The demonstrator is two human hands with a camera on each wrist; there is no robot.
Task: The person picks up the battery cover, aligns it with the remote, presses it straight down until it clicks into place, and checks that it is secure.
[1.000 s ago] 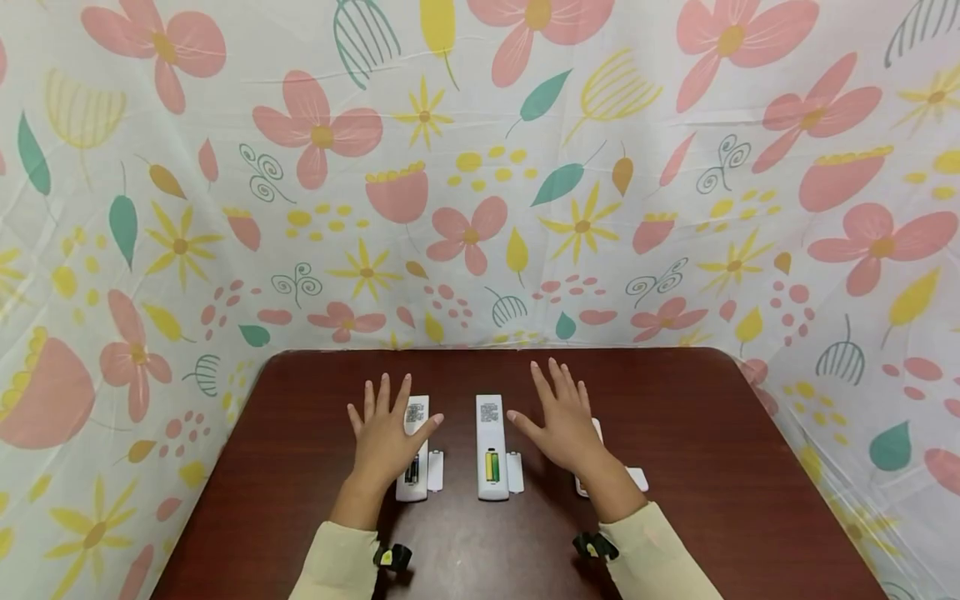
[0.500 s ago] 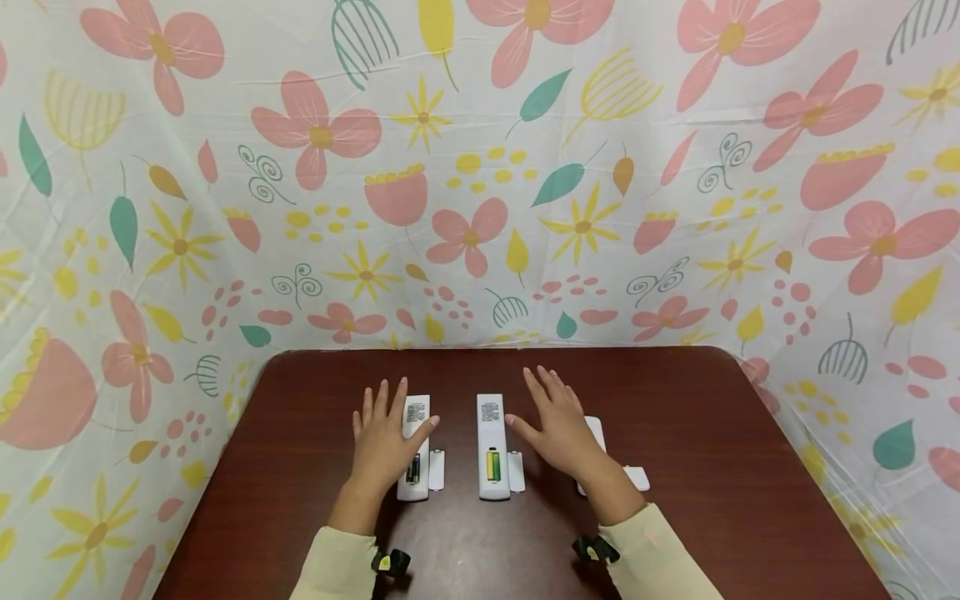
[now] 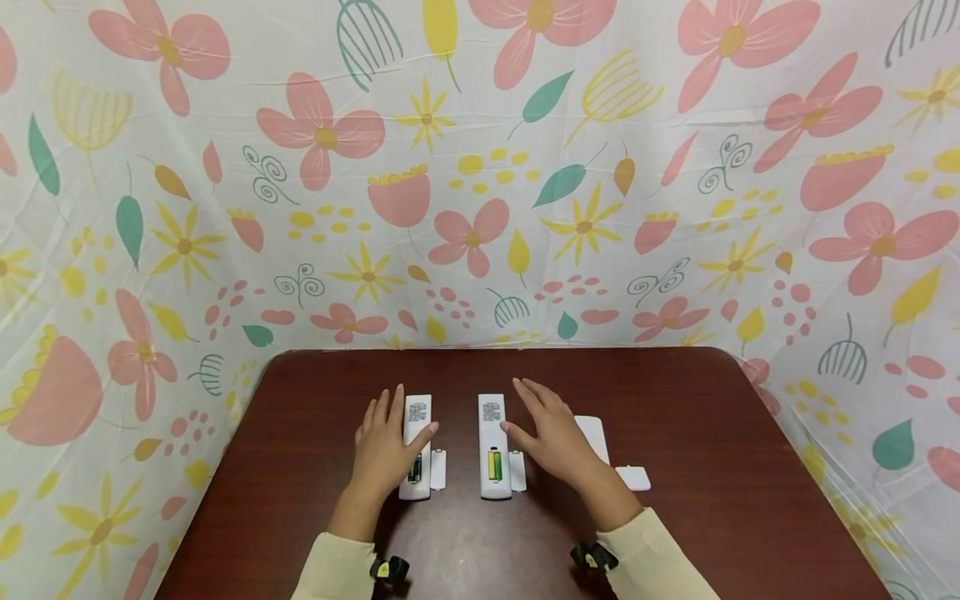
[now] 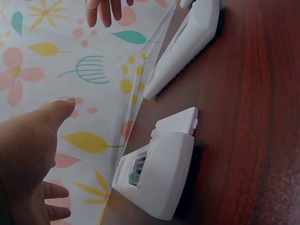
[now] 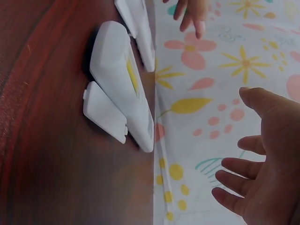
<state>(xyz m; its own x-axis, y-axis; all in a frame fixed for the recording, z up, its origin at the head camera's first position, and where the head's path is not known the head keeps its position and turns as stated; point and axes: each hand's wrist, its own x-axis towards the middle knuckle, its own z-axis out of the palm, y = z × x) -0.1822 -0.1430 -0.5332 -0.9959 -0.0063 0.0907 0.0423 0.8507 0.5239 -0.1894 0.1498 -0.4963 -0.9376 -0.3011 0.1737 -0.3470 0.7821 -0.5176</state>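
Observation:
Three white devices lie in a row on the table. The left one is a remote control (image 3: 418,417), face down, with dark batteries (image 3: 416,468) in its uncovered compartment. The middle remote control (image 3: 492,425) shows yellow-green batteries (image 3: 495,465). On the right lies a wider white device (image 3: 592,433), partly hidden by the right forearm. My left hand (image 3: 381,454) hovers over the left remote, fingers extended, covering part of it. Fingers loosely extended, my right hand (image 3: 553,437) is above the table between the middle remote and the right device. Both wrist views show the hands holding nothing.
Beside each device lies a white battery cover: the left cover (image 3: 438,469), the middle cover (image 3: 517,471) and the right cover (image 3: 634,477). The dark red-brown table (image 3: 337,375) has a flowered cloth (image 3: 480,167) behind and along its sides.
Both hands' fingers have drawn closer together and lowered a little in the head view. My right hand has shifted left, uncovering more of the right white device. The remotes stay in place.

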